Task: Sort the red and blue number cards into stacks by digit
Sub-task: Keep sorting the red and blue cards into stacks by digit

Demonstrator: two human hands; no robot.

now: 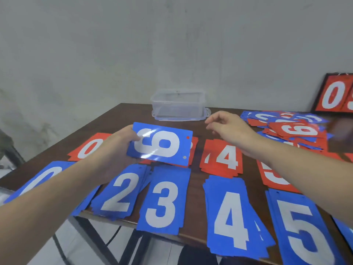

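Observation:
My left hand (116,145) grips the left end of a blue card (162,145) showing a white 6 or 9, held sideways above the middle of the table. My right hand (227,127) hovers with loose fingers over the red 4 stack (222,158), holding nothing. Along the near edge lie blue stacks: 0 (41,180), 2 (121,192), 3 (164,201), 4 (232,217), 5 (303,228). Behind them sit a red 0 stack (89,147) and a red 5 stack (275,178), partly under my right forearm. A mixed heap of red and blue cards (292,130) lies at the far right.
A clear plastic box (178,105) stands at the back of the dark wooden table (196,180). A black-framed scoreboard with red 0 and 9 cards (336,94) leans against the wall at the far right. The near stacks overhang the table's front edge.

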